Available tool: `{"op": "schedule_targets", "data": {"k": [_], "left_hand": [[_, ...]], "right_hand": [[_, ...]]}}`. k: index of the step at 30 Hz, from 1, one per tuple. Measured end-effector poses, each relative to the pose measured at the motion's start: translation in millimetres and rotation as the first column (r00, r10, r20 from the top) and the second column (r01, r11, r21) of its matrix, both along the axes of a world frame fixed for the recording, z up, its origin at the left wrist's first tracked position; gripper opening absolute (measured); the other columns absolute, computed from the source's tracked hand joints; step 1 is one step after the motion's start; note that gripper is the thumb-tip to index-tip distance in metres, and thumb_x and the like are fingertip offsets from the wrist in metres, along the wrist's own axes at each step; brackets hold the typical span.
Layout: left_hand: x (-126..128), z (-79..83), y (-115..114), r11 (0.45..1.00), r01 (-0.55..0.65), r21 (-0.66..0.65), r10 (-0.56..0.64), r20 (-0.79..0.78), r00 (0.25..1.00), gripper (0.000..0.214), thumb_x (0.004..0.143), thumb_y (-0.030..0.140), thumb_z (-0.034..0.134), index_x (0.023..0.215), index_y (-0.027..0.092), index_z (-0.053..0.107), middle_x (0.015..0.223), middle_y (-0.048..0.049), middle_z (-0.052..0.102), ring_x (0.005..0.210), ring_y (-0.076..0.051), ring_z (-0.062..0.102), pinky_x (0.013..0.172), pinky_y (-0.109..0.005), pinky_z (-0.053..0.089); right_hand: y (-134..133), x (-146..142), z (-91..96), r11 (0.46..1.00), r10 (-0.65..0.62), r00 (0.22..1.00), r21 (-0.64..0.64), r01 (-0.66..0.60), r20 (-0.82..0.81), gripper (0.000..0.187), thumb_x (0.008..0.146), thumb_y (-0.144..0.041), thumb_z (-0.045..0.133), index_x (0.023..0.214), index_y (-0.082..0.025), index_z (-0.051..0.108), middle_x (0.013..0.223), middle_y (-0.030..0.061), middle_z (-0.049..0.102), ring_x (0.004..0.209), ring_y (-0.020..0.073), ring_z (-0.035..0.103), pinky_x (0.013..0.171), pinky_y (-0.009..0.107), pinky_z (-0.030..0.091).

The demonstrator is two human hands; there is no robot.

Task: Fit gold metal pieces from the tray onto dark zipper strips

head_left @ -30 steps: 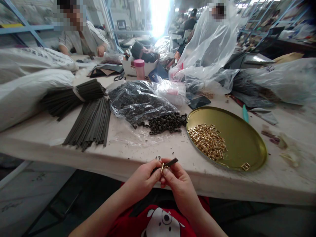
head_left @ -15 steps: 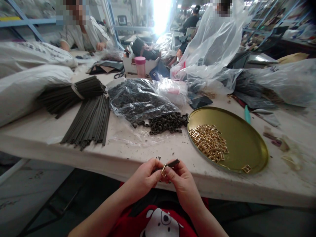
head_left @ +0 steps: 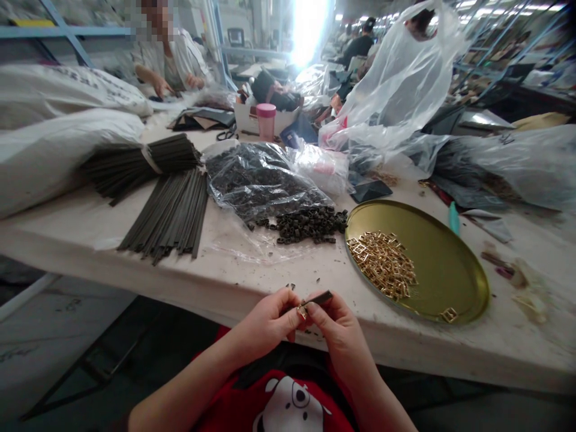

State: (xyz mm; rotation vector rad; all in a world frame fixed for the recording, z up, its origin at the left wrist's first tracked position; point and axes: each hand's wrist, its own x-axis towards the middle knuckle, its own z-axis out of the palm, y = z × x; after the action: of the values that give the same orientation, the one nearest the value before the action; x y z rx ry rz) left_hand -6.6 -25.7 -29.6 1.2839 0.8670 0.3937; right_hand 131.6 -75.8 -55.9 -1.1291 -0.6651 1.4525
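Observation:
My left hand point(head_left: 269, 321) and my right hand point(head_left: 338, 327) meet just in front of the table edge, fingers pinched together. Between them sits a small gold buckle point(head_left: 300, 311) on a thin dark strap point(head_left: 320, 298), whose end pokes up to the right. The left fingers pinch the buckle and strap; the right fingers grip the strap. A round gold tray point(head_left: 443, 264) with a heap of gold buckles point(head_left: 382, 265) lies to the right. A pile of small dark loops point(head_left: 308, 224) lies straight ahead.
Loose and bundled dark straps point(head_left: 168, 210) lie at left beside white sacks point(head_left: 54, 159). A clear bag of dark parts point(head_left: 258, 180), a pink cup point(head_left: 266, 120) and large plastic bags point(head_left: 396, 84) stand further back. Another person point(head_left: 168, 57) works at the far left.
The buckle has shifted slightly along the strap between my fingers. The head view has drifted a little, so the table sits slightly to the right; another person's arm at the back has moved.

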Motion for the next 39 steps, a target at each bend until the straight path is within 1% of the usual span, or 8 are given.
{"op": "schedule_targets", "data": {"k": [4, 8, 14, 18, 25, 29, 34, 39], "left_hand": [[0.6, -3.5, -1.5, 0.999, -0.029, -0.033, 0.031, 0.044, 0.999, 0.024, 0.079, 0.038, 0.053, 0.075, 0.015, 0.049, 0.068, 0.0016, 0.054, 0.056, -0.008, 0.049, 0.054, -0.02, 0.038], [2.9, -5.5, -2.8, 0.998, -0.064, -0.027, 0.066, 0.051, 0.997, 0.025, 0.079, 0.039, 0.052, 0.073, 0.016, 0.046, 0.065, 0.0018, 0.053, 0.056, -0.009, 0.048, 0.053, -0.02, 0.039], [0.9, -1.5, -2.4, 0.955, 0.01, 0.297, 0.046, -0.181, 0.982, 0.018, 0.082, 0.032, 0.047, 0.077, 0.016, 0.053, 0.069, 0.0013, 0.056, 0.065, -0.012, 0.049, 0.059, -0.022, 0.037], [-0.4, 0.2, -1.2, 0.96, 0.016, 0.279, 0.043, -0.201, 0.979, 0.018, 0.083, 0.032, 0.047, 0.077, 0.017, 0.053, 0.064, 0.0029, 0.055, 0.061, -0.011, 0.049, 0.057, -0.021, 0.037], [1.2, -12.3, -2.4, 0.995, -0.011, 0.101, 0.014, -0.028, 1.0, 0.019, 0.084, 0.034, 0.046, 0.081, 0.016, 0.05, 0.07, 0.0022, 0.054, 0.056, -0.008, 0.049, 0.052, -0.019, 0.04], [-1.0, -14.3, -4.6, 0.972, -0.058, 0.227, 0.063, -0.017, 0.998, 0.02, 0.084, 0.027, 0.046, 0.102, 0.018, 0.047, 0.082, -0.0001, 0.059, 0.059, -0.009, 0.052, 0.058, -0.022, 0.043], [-5.6, -9.3, -5.7, 0.872, 0.018, 0.488, 0.034, -0.097, 0.995, 0.014, 0.084, 0.022, 0.045, 0.086, 0.02, 0.058, 0.081, -0.0009, 0.062, 0.074, -0.013, 0.055, 0.072, -0.023, 0.042], [-6.7, -8.5, -6.0, 0.91, 0.011, 0.414, 0.033, -0.1, 0.994, 0.014, 0.084, 0.024, 0.045, 0.082, 0.019, 0.058, 0.074, 0.0001, 0.059, 0.061, -0.011, 0.054, 0.062, -0.022, 0.044]], "right_hand": [[-0.3, 3.1, 3.1, 0.998, 0.02, 0.999, 0.055, -0.023, 0.043, 0.014, 0.073, -0.029, 0.067, 0.074, -0.019, 0.057, 0.062, -0.0049, 0.056, 0.058, 0.0091, 0.051, 0.057, 0.021, 0.042], [-0.4, 5.1, 3.0, 1.0, 0.014, 0.998, -0.004, -0.014, 0.057, 0.015, 0.077, -0.033, 0.062, 0.079, -0.019, 0.061, 0.065, -0.0027, 0.058, 0.062, 0.0109, 0.052, 0.061, 0.022, 0.043], [7.7, 3.5, -0.9, 0.982, -0.021, 0.964, -0.186, -0.03, -0.264, 0.016, 0.067, -0.03, 0.071, 0.074, -0.016, 0.064, 0.069, -0.0005, 0.062, 0.062, 0.0101, 0.054, 0.061, 0.021, 0.044], [10.7, 4.5, -1.2, 0.979, -0.016, 0.946, -0.199, -0.051, -0.323, 0.017, 0.064, -0.026, 0.073, 0.073, -0.016, 0.064, 0.068, -0.0007, 0.061, 0.061, 0.0099, 0.054, 0.062, 0.022, 0.044], [6.4, 5.7, 2.6, 0.996, 0.017, 0.999, -0.085, -0.02, -0.038, 0.017, 0.07, -0.031, 0.069, 0.077, -0.018, 0.06, 0.066, -0.0029, 0.058, 0.061, 0.0112, 0.052, 0.06, 0.023, 0.041], [3.6, 2.1, 5.5, 0.996, -0.054, 0.982, 0.084, 0.039, 0.184, 0.014, 0.073, -0.031, 0.065, 0.075, -0.02, 0.057, 0.075, -0.0019, 0.058, 0.07, 0.013, 0.053, 0.066, 0.024, 0.042], [2.0, 3.0, 0.7, 1.0, 0.02, 0.988, -0.014, -0.018, 0.155, 0.017, 0.077, -0.035, 0.061, 0.081, -0.019, 0.058, 0.075, -0.0005, 0.058, 0.071, 0.0139, 0.052, 0.067, 0.024, 0.041], [3.2, 5.9, -3.9, 0.993, 0.076, 0.996, -0.093, -0.071, 0.049, 0.021, 0.076, -0.04, 0.06, 0.08, -0.019, 0.061, 0.073, -0.0004, 0.059, 0.07, 0.0141, 0.051, 0.068, 0.026, 0.041]]}}
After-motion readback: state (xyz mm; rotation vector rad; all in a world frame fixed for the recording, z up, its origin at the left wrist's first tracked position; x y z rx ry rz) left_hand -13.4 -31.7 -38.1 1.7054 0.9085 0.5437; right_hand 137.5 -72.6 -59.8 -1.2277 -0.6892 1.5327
